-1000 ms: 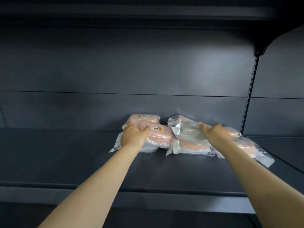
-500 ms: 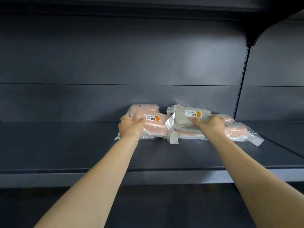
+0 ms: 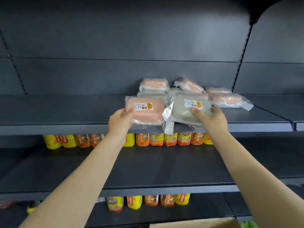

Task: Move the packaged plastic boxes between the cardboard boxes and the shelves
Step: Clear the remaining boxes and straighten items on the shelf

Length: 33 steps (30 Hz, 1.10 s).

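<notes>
My left hand [image 3: 120, 120] grips a pink packaged plastic box [image 3: 146, 113] with an orange label, lifted over the front edge of the dark upper shelf [image 3: 65, 124]. My right hand [image 3: 209, 118] grips a grey-green packaged plastic box [image 3: 185, 111] beside it, its wrapper hanging over the shelf edge. Behind them, several more wrapped pink and grey boxes [image 3: 189, 89] lie piled at the back of the same shelf.
Yellow and orange bottles [image 3: 148, 139] line the back of the middle shelf [image 3: 148, 170], and more bottles [image 3: 144, 201] stand on the shelf below. A cardboard box corner [image 3: 197, 223] shows at the bottom edge. A shelf upright [image 3: 241, 58] runs on the right.
Both hands have pulled their boxes forward from the pile to the shelf's front edge. The view has dropped back, bringing the lower shelves and bottles into sight.
</notes>
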Each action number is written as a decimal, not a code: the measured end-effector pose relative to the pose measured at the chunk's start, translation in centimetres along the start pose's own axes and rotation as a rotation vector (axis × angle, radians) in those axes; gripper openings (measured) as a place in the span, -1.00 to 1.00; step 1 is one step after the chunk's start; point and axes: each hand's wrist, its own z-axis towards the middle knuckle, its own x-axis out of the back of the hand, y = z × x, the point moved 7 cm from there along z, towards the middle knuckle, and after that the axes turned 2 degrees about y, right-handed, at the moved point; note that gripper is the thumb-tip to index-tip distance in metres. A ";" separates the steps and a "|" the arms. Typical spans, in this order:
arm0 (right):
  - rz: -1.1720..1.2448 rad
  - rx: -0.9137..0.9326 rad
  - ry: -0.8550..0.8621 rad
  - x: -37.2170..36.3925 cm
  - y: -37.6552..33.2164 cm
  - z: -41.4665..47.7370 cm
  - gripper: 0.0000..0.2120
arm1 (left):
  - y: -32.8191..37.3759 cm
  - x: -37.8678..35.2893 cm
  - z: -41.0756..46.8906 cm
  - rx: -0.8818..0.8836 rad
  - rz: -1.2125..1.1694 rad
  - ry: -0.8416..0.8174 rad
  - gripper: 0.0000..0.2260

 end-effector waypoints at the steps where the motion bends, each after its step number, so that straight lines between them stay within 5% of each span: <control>1: 0.023 -0.002 -0.005 0.1 0.2 -0.9 -0.28 | -0.1 0.7 -0.9 -0.003 -0.009 0.003 -0.72; 13: 0.102 -0.093 -0.245 0.8 7.4 -14.4 -0.39 | -9.1 10.2 -14.9 0.173 -0.040 0.110 -0.73; 19: -0.025 -0.244 -0.385 0.0 15.2 -21.7 -0.55 | -16.3 14.5 -22.5 0.330 -0.040 0.193 -0.82; 25: -0.254 -0.337 -0.490 -1.6 21.1 -26.9 -0.32 | -23.4 19.1 -26.8 0.510 -0.014 0.227 -0.71; 30: -0.418 -0.442 -0.523 -3.3 26.8 -29.2 -0.46 | -29.5 20.2 -26.5 0.671 -0.026 0.230 -0.66; 33: -0.505 -0.519 -0.535 -4.0 30.1 -30.0 -0.36 | -32.9 20.3 -25.2 0.734 0.012 0.189 -0.62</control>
